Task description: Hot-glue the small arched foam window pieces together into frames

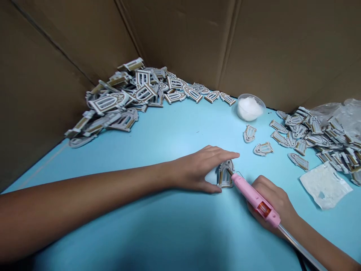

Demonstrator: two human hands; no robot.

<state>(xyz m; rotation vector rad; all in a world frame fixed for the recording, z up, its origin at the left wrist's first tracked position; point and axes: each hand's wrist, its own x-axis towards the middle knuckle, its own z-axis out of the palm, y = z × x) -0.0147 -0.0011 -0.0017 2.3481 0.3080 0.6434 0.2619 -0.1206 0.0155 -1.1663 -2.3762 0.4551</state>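
Note:
A small arched window-shaped piece (226, 174) in grey-white and gold lies on the blue table. My left hand (201, 167) steadies it there, thumb along its lower end and fingers by its arched top. In my right hand (275, 199) is a pink hot glue gun (255, 199), its fingers wrapped around the handle. The nozzle meets the piece near its right side, and a thin strand loops beside the tip. From the gun's rear sticks a long clear glue stick (300, 246).
Similar arched pieces form a large pile (121, 98) at the back left and another heap (316, 131) at right. Near the back wall stands a clear tub (250, 108) of white material. A torn white sheet (325, 185) lies at right. Cardboard walls (180, 37) enclose the table (169, 226).

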